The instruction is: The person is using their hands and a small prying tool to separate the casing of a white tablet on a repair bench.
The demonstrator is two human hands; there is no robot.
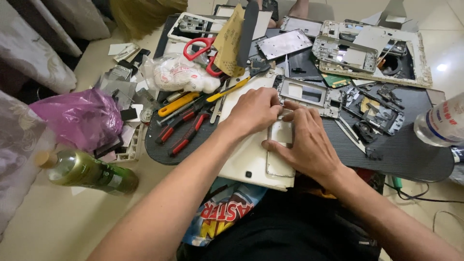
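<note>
Cluttered floor mat point(411, 154): left hand point(253, 111) curled and right hand point(309, 145) spread flat, both pressing a white panel point(251, 154), apparently prying, which could crack or slip.

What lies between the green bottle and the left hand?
In the head view, the red-handled pliers on the dark mat lie between the green bottle and the left hand.

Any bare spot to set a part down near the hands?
Free: the dark mat right of the right hand, up to the clear bottle; floor below the green bottle. Crowded: pliers and scissors left of the left hand, metal frames above.
</note>
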